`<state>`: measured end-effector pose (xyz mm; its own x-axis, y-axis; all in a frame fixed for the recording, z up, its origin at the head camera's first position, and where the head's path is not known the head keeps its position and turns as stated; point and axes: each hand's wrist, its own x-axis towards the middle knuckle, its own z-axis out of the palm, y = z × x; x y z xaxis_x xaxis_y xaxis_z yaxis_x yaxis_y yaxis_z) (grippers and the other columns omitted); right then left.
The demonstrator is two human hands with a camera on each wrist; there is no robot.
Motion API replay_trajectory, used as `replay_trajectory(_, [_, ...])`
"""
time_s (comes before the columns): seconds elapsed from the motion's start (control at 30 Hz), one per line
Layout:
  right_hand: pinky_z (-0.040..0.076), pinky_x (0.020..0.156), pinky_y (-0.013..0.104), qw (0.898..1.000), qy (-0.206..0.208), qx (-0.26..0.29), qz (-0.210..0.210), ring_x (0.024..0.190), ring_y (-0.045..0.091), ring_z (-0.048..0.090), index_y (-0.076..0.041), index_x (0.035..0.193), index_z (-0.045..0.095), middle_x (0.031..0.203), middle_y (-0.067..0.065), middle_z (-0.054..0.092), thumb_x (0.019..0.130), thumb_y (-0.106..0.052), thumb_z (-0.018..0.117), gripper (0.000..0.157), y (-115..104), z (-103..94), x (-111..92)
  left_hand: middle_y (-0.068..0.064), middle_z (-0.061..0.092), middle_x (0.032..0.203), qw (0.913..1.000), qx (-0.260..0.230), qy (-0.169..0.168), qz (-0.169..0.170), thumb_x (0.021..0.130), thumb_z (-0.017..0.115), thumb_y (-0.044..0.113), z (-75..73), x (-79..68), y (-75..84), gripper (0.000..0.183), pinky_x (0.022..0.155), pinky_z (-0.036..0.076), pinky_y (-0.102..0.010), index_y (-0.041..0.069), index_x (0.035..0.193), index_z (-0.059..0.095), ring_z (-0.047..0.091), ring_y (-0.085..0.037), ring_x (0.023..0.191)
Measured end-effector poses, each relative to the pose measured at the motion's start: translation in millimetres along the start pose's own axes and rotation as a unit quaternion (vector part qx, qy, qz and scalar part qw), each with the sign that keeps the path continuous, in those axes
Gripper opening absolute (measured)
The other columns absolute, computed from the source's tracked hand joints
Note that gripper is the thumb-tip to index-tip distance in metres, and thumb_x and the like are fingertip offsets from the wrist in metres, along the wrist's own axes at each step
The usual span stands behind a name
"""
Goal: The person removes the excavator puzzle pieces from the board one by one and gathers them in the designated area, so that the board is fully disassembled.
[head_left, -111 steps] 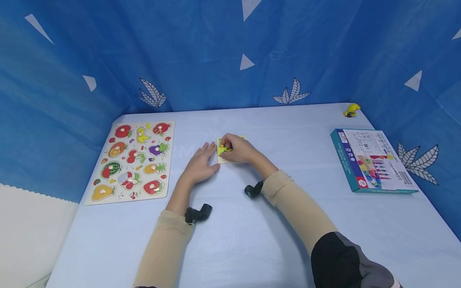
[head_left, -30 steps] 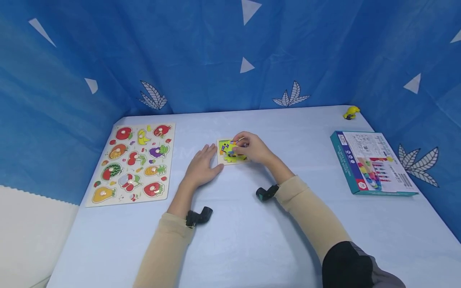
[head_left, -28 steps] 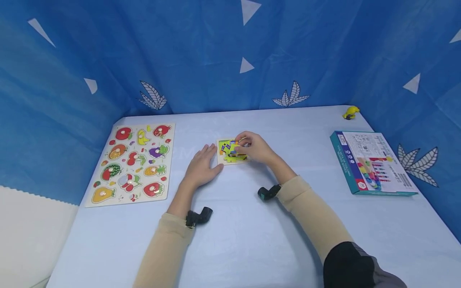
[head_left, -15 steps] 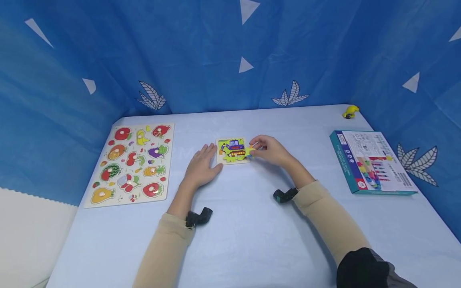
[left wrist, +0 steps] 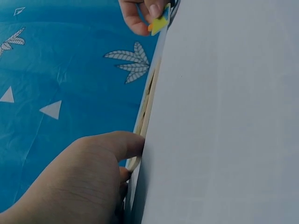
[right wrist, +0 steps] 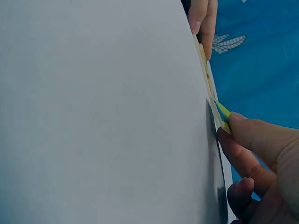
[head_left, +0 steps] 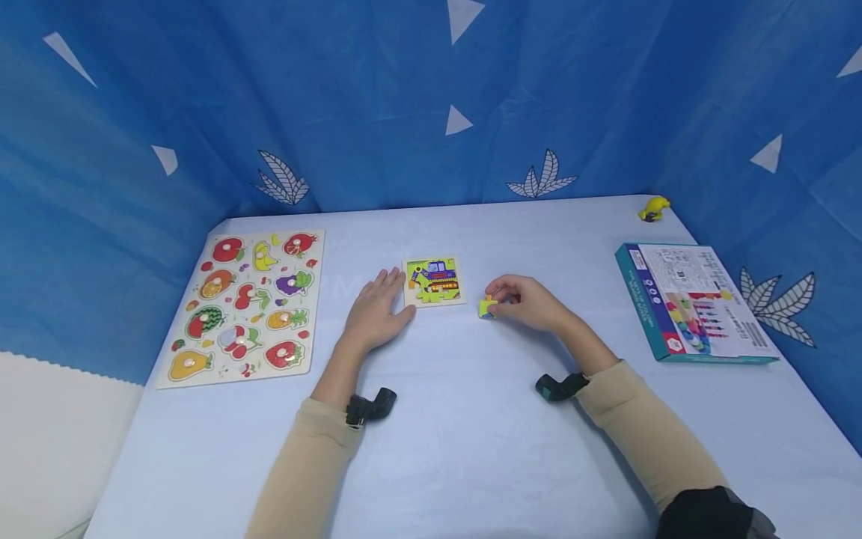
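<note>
A small square jigsaw puzzle with a purple and orange digger picture lies in a pale frame at the middle of the table. My left hand rests flat with straight fingers along its left edge, thumb at the lower left corner. To the right of the puzzle, my right hand pinches a yellow-green puzzle piece between thumb and fingers. In the right wrist view the puzzle piece is tilted between thumb and finger, close over the table. The lower right of the puzzle shows a different, darker patch.
At the left lies a fruit peg puzzle board. A teal-edged toy box sits on the right, with a small yellow toy behind it at the back corner. Blue cloth hangs behind the white-covered table.
My right hand has lifted a puzzle piece from the framed puzzle and carried it to the right, uncovering the digger picture. The left hand stays at the puzzle's edge.
</note>
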<state>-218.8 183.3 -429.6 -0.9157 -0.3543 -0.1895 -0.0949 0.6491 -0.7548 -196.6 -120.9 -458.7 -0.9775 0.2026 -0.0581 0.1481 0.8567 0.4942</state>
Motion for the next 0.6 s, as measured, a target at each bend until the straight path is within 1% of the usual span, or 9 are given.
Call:
replay_trajectory(0.13, [0.040,0.069,0.028,1.000,0.000,-0.012,-0.012,0.081,0.023,0.049,-0.015,0.110,0.068,0.096,0.002,0.069,0.085,-0.018,0.079,0.027,3,0.0,-8,0.001,0.018,0.167,1.0000,0.002,0.000,0.002,0.095,0.050,0.050,0.8,0.2,-0.8,0.076,0.128,0.009,-0.042,0.016,0.158,0.026,0.007,-0.018,0.156])
replay_trajectory(0.27, [0.040,0.068,0.028,0.999,0.006,-0.029,-0.022,0.080,0.022,0.049,-0.017,0.107,0.070,0.093,0.000,0.069,0.084,-0.020,0.080,0.025,4,1.3,-13,0.001,0.018,0.167,1.0000,0.004,0.001,0.004,0.095,0.050,0.050,1.1,0.0,-0.8,0.076,0.128,0.009,-0.042,0.016,0.158,0.026,0.007,-0.018,0.157])
replay_trajectory(0.43, [0.041,0.069,0.029,0.999,0.017,-0.036,-0.034,0.080,0.022,0.050,-0.017,0.108,0.070,0.093,0.000,0.068,0.084,-0.019,0.079,0.025,5,3.4,-17,0.002,0.018,0.167,1.0000,0.005,0.002,0.003,0.095,0.050,0.050,1.5,-0.5,-0.9,0.076,0.128,0.009,-0.042,0.016,0.158,0.026,0.007,-0.017,0.156])
replay_trajectory(0.6, [0.042,0.071,0.028,0.998,0.015,-0.047,-0.037,0.083,0.021,0.050,-0.018,0.111,0.070,0.095,0.000,0.067,0.085,-0.020,0.079,0.028,7,4.6,-19,0.001,0.019,0.167,1.0000,0.007,0.004,0.005,0.095,0.050,0.050,1.7,-1.2,-0.3,0.076,0.128,0.010,-0.042,0.016,0.158,0.026,0.008,-0.017,0.156])
